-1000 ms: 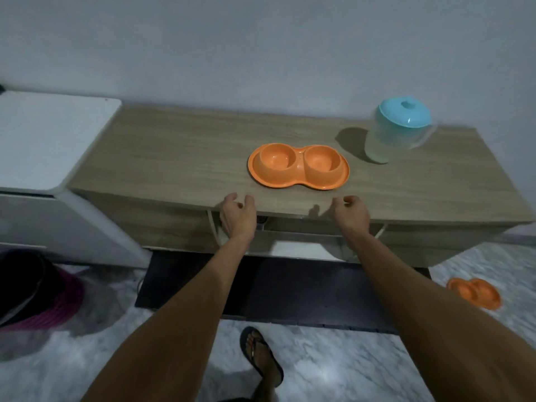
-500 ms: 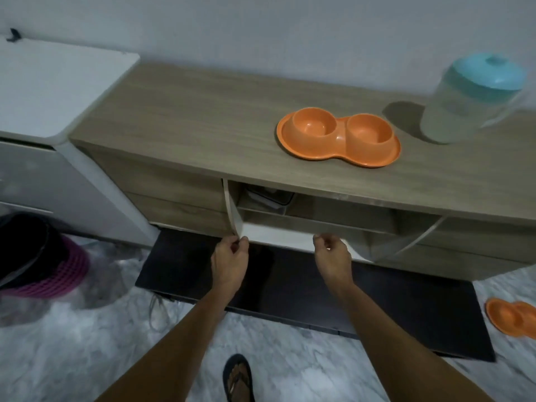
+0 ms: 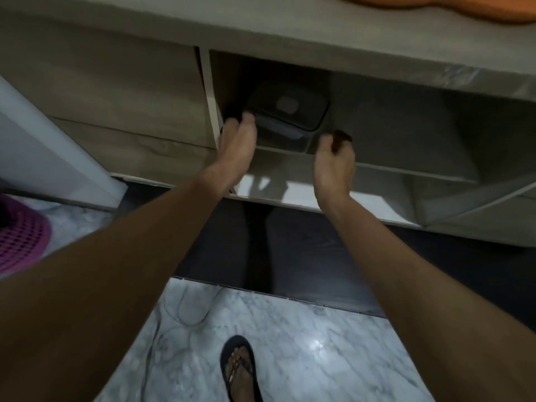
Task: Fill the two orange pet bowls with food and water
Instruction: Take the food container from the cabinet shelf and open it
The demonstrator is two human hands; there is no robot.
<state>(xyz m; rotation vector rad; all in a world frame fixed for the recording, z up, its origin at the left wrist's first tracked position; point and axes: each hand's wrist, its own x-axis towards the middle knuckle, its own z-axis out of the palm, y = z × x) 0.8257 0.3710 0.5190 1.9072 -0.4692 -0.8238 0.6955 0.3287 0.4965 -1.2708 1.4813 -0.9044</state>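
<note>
Only the front rim of the orange double pet bowl (image 3: 435,8) shows, at the top edge on the wooden cabinet top (image 3: 290,36). Below it a compartment stands open, with a dark lidded container (image 3: 290,111) inside at the left. My left hand (image 3: 237,140) reaches in and its fingertips touch the container's left front corner. My right hand (image 3: 333,158) hovers just right of the container's front corner with its fingers loosely curled and holding nothing. The picture is motion-blurred.
The compartment's flap door (image 3: 304,195) hangs folded down under my wrists, held by a stay (image 3: 478,195) at the right. A white appliance (image 3: 43,146) stands at the left and a pink basket (image 3: 20,242) sits on the marble floor. My sandalled foot (image 3: 239,369) is below.
The flap door has been pulled fully down and both hands have let go of it. They have moved up into the compartment towards the container. My head has dipped, so the jug is out of view.
</note>
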